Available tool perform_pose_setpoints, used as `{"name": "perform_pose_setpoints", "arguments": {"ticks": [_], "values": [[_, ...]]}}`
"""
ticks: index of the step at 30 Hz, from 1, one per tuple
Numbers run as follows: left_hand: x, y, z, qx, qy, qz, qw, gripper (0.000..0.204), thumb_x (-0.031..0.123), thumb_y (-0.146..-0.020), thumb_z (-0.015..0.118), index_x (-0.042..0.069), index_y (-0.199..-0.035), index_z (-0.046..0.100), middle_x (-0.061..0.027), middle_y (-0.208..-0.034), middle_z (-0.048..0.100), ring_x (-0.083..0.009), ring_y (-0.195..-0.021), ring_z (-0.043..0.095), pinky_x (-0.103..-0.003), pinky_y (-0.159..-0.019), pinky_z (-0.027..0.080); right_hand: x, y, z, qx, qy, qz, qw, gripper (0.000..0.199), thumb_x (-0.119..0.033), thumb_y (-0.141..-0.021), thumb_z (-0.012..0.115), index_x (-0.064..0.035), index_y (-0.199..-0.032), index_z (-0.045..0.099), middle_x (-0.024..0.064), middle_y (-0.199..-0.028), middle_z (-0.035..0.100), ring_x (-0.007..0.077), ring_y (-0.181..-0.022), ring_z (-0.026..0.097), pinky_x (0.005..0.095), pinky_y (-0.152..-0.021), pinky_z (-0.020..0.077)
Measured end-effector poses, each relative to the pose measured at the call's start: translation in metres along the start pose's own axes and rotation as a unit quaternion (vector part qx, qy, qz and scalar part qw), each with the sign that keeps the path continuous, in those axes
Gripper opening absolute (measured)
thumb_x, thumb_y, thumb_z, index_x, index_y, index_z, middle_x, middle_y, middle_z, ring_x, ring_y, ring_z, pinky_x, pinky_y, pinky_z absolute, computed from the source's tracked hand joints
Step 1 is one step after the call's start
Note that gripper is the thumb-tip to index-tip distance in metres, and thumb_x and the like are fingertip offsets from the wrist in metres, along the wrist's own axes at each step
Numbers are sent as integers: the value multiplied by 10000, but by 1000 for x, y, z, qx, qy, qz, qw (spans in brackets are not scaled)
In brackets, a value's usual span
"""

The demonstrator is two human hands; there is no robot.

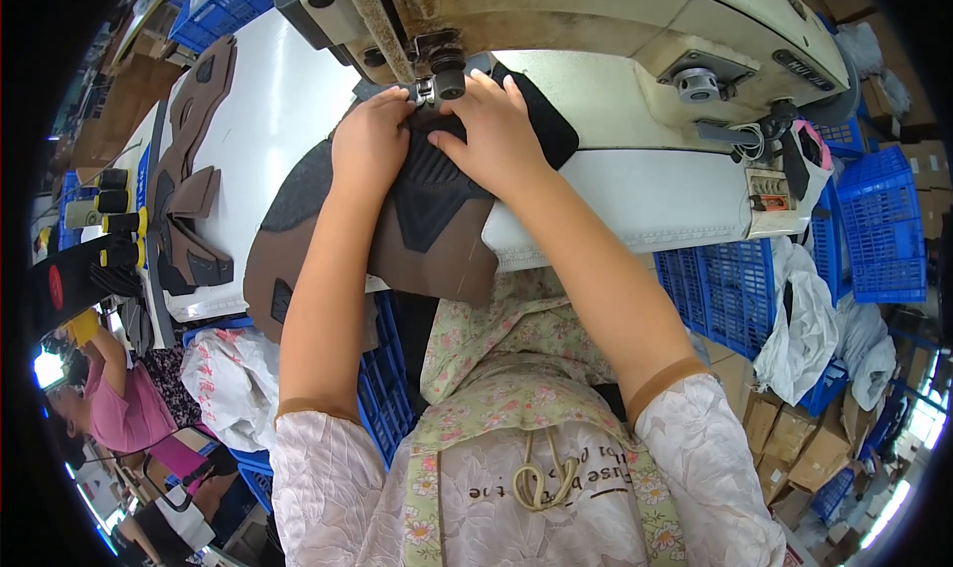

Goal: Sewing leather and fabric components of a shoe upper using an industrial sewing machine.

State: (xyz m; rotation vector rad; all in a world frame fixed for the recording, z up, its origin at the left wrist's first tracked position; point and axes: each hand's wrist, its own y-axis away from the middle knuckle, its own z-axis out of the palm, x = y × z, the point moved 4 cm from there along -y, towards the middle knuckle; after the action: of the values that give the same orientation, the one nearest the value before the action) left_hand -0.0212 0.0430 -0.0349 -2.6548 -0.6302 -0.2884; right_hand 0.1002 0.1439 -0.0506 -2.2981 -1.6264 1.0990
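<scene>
On the desk (615,195), the brown-and-black fabric (427,214) sits at the sewing machine (556,16), stitching apparently underway, the remainder unclear. The right hand (493,135)'s fingers spread apart over it; whether the left hand (373,142)'s fingers clamp it, I cannot tell.

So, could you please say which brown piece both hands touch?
The brown piece with the large dark triangle, at the sewing machine; other brown pieces lie untouched farther left.

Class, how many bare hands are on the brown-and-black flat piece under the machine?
2: the left hand, left of the silver metal presser foot; the right hand, right of it. No others show there.
</scene>
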Motion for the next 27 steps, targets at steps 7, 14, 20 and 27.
{"name": "perform_pose_setpoints", "arguments": {"ticks": [7, 14, 20, 27], "values": [[-4, -5, 3, 9, -7, 8, 1000, 288, 19, -725, 623, 90, -974, 749, -77, -1155, 693, -248, -1049, 656, -366, -891, 530, 4, -5, 2, 5, 2, -1, 1000, 341, -307, -727, 797, -87, -952, 667, 114, -1188, 608, 315, -1271, 495, 541, -1105, 309], [-7, -6, 5, 12, 0, -4, 1000, 294, 24, -725, 605, 90, -973, 749, -70, -1150, 694, -259, -1033, 659, -369, -886, 530, 5, -7, 3, -2, 10, 2, 1000, 342, -315, -731, 793, -89, -956, 670, 116, -1206, 613, 311, -1268, 504, 533, -1100, 317], [-6, -8, 6, 5, 0, -17, 1000, 297, 26, -728, 603, 94, -978, 748, -75, -1150, 691, -266, -1037, 655, -373, -888, 527, 3, -7, 1, 3, 21, -3, 1000, 342, -324, -730, 790, -91, -951, 671, 101, -1139, 612, 310, -1247, 515, 529, -1085, 337], [-9, -6, 1, -4, 6, -10, 1000, 273, 58, -766, 615, 90, -1007, 739, -93, -1170, 679, -277, -1050, 648, -366, -898, 522, 2, -8, -3, 35, 16, -19, 999, 344, -331, -725, 791, -91, -939, 671, 98, -1111, 608, 309, -1237, 519, 517, -1079, 348]]}}
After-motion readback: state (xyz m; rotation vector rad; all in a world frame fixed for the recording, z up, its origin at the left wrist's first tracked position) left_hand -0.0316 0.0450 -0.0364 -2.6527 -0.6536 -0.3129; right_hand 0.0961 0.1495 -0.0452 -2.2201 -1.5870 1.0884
